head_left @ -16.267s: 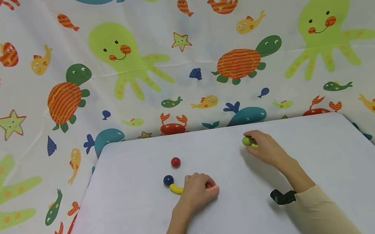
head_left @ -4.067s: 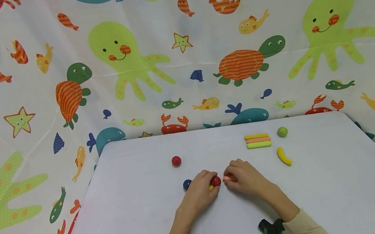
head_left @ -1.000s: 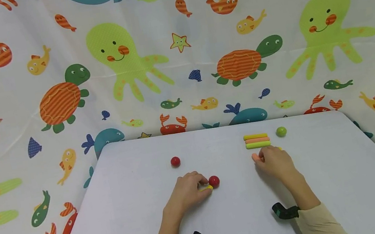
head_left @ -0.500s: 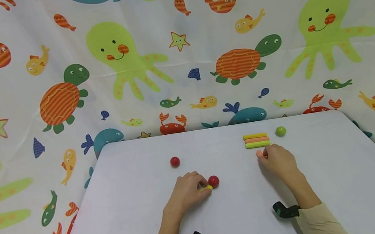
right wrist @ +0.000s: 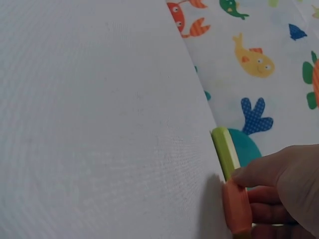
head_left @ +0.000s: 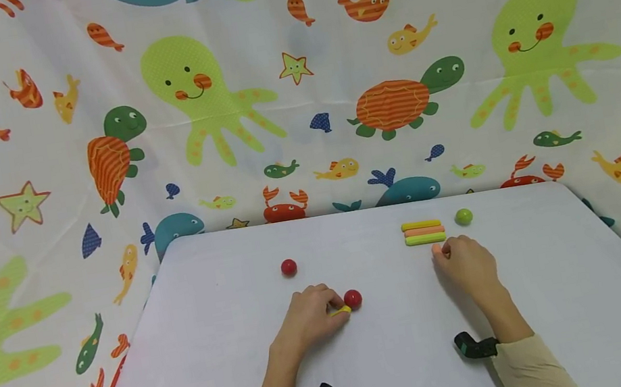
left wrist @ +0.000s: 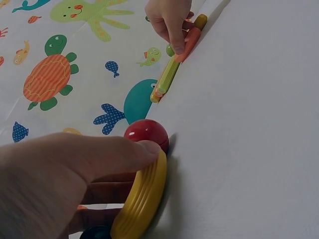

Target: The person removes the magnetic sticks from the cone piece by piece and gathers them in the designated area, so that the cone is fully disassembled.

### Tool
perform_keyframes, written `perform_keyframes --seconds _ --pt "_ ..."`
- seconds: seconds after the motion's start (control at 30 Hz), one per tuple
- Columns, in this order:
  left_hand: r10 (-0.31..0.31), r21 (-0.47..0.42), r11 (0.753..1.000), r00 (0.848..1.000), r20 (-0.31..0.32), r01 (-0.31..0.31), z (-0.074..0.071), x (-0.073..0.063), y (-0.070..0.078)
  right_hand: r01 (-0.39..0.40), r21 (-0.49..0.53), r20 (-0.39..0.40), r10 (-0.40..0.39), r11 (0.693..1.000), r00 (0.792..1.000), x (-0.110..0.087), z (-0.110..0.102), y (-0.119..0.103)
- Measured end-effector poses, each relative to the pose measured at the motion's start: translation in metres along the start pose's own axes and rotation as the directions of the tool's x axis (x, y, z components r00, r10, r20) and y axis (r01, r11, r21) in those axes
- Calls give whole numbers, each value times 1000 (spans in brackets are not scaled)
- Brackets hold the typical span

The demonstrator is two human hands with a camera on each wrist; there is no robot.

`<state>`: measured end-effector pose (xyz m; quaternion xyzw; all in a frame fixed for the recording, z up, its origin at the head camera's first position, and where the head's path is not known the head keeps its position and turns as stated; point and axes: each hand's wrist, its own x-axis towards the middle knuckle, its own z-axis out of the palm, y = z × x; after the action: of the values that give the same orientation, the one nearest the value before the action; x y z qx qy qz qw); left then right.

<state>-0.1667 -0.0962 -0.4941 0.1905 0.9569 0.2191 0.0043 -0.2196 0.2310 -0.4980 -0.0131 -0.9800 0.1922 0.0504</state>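
My left hand (head_left: 306, 317) holds a ridged yellow banana-shaped piece (left wrist: 142, 199) low over the white table, thumb on top and fingers behind. One end of this piece meets a glossy red ball (head_left: 353, 299). A dark blue ball (left wrist: 97, 232) shows at its other end in the left wrist view; the hand hides it from the head view. My right hand (head_left: 469, 266) pinches a salmon-orange stick (right wrist: 237, 206) close beside a row of three sticks, yellow (head_left: 421, 225), orange (head_left: 424, 230) and lime green (head_left: 426, 238).
A green ball (head_left: 464, 217) sits right of the stick row. Another red ball (head_left: 289, 267) lies farther left. Behind the white table (head_left: 223, 372) hangs a cloth (head_left: 281, 89) printed with sea animals.
Since the oldest frame, the stick row and green ball have been set down and a red ball added by my left hand. Lately my right hand carried the orange stick rightward; my left stayed still.
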Motion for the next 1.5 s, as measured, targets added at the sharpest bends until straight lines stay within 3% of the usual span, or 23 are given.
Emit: perform_keyframes --seconds 0.5,0.77,1.23,1.5 --pt "6 -8 1000 1000 6 -6 -4 5 -5 -55 -33 -30 54 998 998 1 -3 -3" --pt "4 -11 1000 1000 2 -4 -3 8 -4 -59 -3 -44 59 998 997 4 -6 -1" --pt "-11 -7 1000 998 57 12 -4 12 -3 -55 32 -59 57 998 997 12 -4 4" --pt "-11 2 1000 999 54 10 -3 12 -4 -30 121 -95 41 992 995 11 -6 0"
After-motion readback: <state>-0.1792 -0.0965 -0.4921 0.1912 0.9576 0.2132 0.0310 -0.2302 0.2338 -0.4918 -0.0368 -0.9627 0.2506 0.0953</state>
